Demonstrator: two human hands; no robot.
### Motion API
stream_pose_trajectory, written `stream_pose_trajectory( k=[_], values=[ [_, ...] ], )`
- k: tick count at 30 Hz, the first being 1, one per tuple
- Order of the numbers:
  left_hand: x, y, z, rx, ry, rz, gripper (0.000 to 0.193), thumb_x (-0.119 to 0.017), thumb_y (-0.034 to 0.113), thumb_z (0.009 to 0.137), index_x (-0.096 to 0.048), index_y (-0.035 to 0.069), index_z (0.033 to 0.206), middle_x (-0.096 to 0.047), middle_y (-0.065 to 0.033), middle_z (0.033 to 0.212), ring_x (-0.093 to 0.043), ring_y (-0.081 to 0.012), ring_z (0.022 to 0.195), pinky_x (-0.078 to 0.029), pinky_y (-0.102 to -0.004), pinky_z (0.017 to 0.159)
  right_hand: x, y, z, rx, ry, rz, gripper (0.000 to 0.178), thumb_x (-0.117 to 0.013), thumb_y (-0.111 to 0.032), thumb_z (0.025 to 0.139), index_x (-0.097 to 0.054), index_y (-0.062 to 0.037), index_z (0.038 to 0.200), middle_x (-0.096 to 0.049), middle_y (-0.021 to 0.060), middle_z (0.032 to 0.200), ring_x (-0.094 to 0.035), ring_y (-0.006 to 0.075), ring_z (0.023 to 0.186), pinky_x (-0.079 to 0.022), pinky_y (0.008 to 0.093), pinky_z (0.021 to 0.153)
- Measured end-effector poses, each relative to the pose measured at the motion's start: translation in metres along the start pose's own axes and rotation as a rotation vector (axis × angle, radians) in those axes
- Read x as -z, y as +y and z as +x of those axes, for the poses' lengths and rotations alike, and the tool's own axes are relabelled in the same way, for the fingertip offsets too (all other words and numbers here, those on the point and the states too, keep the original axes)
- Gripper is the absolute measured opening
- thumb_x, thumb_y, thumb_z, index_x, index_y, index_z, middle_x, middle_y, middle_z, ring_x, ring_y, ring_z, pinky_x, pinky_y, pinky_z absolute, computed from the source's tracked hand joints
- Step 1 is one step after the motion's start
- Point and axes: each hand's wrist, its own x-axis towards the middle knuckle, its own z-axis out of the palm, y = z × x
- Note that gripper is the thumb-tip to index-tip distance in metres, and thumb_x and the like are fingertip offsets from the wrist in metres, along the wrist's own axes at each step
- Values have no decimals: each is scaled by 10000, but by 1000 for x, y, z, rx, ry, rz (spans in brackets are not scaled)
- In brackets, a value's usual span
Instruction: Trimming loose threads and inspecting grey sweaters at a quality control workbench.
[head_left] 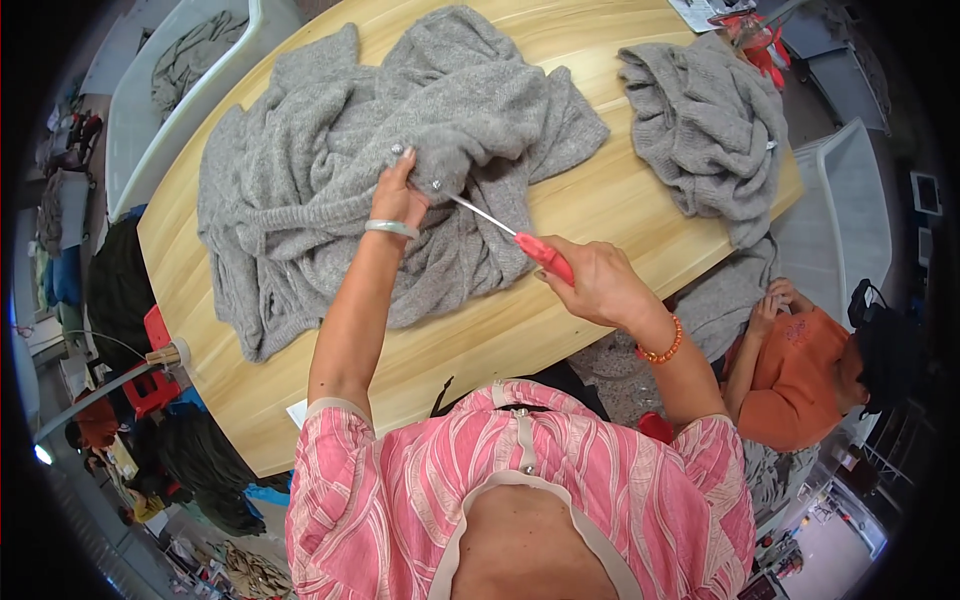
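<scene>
A grey knitted cardigan (330, 150) lies crumpled across the wooden table in front of me. Shiny round buttons (436, 184) show along its edge. My left hand (400, 198) pinches the knit between two of these buttons, its thumb on top and the other fingers partly hidden. In my right hand (605, 285) is a tool with a red handle (545, 258) and a long thin metal shaft (487, 215). The tool's tip meets the cardigan just beside the lower button, close to my left fingers. Its exact kind is not clear.
A second heap of grey knitwear (705, 130) sits on the right of the table (590, 200). White bins (130, 140) stand beyond both sides, the left one with grey knitwear inside. A co-worker in an orange shirt (800, 380) is at the right, hands raised near grey fabric.
</scene>
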Motion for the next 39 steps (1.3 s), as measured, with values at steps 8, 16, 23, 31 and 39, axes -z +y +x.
stream_pose_trajectory(
  k=[8,16,23,31,39],
  values=[
    [-29,26,-13,142,-81,-170,398,-482,260,952,-444,6,1255,-469,-184,1314,-470,-339,1205,-352,-516,1035,8,-6,13,59,-151,-70,352,-581,-213,847,-533,-115,1181,-625,201,744,-602,410,724,-475,479,669],
    [-145,145,-118,-268,-554,-196,512,-369,317,984,-299,34,1405,-405,-140,1391,-385,-288,1290,-314,-487,1068,41,-9,1,292,212,641,327,-558,10,835,-545,44,1160,-643,142,956,-618,161,768,-491,285,738],
    [-106,162,-48,-483,20,179,552,-414,388,962,-348,12,1360,-447,-168,1337,-442,-300,1231,-336,-456,1057,22,-8,33,177,269,473,398,-522,19,861,-487,29,1257,-633,76,924,-586,103,739,-486,247,701],
    [-5,50,-6,-316,201,390,572,-659,202,848,-401,-13,1311,-533,-118,1226,-513,-220,1120,-429,-357,935,-7,-1,31,66,162,177,405,-593,-166,843,-506,-90,1231,-643,197,783,-631,372,722,-503,430,661],
    [47,36,16,-327,383,509,296,-697,105,784,-596,-55,1012,-636,-89,932,-588,-168,796,-471,-306,744,3,-45,54,27,28,18,349,-594,-204,833,-534,-84,1155,-618,229,726,-607,419,740,-478,490,692]
  ],
)
